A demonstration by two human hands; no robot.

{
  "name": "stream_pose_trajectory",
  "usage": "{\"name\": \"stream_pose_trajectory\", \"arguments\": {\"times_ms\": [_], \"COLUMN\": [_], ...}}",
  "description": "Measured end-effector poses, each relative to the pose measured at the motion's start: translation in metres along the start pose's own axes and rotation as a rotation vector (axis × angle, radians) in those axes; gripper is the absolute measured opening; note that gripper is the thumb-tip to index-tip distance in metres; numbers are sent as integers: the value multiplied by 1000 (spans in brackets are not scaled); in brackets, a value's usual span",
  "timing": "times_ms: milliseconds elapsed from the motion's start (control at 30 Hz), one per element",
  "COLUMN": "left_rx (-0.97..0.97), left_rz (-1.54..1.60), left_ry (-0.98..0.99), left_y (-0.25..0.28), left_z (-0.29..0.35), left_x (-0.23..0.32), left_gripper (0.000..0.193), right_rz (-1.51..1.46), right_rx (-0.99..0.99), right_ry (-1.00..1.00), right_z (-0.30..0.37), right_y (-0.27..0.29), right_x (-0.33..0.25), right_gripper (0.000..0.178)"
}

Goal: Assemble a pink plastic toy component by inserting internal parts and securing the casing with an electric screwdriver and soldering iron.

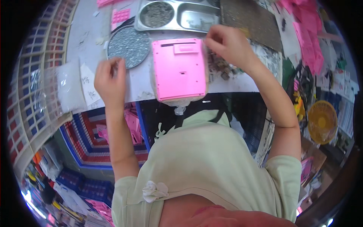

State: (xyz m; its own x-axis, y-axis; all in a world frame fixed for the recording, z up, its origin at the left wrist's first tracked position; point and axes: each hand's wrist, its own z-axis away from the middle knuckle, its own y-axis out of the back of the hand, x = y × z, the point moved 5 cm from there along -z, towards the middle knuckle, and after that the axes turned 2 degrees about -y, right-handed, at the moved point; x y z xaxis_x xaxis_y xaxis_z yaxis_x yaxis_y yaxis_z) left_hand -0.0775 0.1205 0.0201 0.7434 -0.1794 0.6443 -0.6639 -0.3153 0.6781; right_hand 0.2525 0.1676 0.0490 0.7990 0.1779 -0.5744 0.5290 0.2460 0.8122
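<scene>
A flat pink plastic panel (177,72) lies in front of me on a padded, plastic-wrapped support at the table's front edge. It has a long slot near its far end, a raised rectangular part below that, and small holes. My left hand (109,79) hovers left of the panel by a round tray of small silvery metal pieces (130,45). Its fingers are curled, thumb near forefinger; anything between them is too small to make out. Over the panel's far right corner, my right hand (230,47) is closed in a pinch, its fingertip contents hidden.
Beyond the panel stands a divided steel tray (177,30) with small metal parts in its round well. A brown board (251,22) and loose small parts lie at right. A white basket (41,64) and clear plastic bags (70,87) are at left; a yellow basket (322,122) sits far right.
</scene>
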Motion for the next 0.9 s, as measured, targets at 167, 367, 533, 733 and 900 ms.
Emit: {"name": "stream_pose_trajectory", "arguments": {"times_ms": [167, 367, 533, 733, 900], "left_rx": [-284, -258, -204, -315, -234], "left_rz": [-418, -318, -264, 175, -86], "left_ry": [-123, -90, -131, -162, -374], "left_y": [-11, -23, -26, -50, -56], "left_z": [-37, -48, -50, -20, -15], "left_x": [-21, -41, -30, 27, 50], "left_gripper": [15, 16, 19, 14, 14], "right_rz": [263, 626, 564, 441, 8], "right_rx": [99, -76, -149, 56, 140], "right_ry": [547, 678, 617, 612, 465], "right_z": [-79, -133, -144, -142, -99], "right_y": [-55, -131, -127, -104, -24], "right_x": [-109, -134, -139, -120, -64], "right_gripper": [14, 12, 15, 16, 20]}}
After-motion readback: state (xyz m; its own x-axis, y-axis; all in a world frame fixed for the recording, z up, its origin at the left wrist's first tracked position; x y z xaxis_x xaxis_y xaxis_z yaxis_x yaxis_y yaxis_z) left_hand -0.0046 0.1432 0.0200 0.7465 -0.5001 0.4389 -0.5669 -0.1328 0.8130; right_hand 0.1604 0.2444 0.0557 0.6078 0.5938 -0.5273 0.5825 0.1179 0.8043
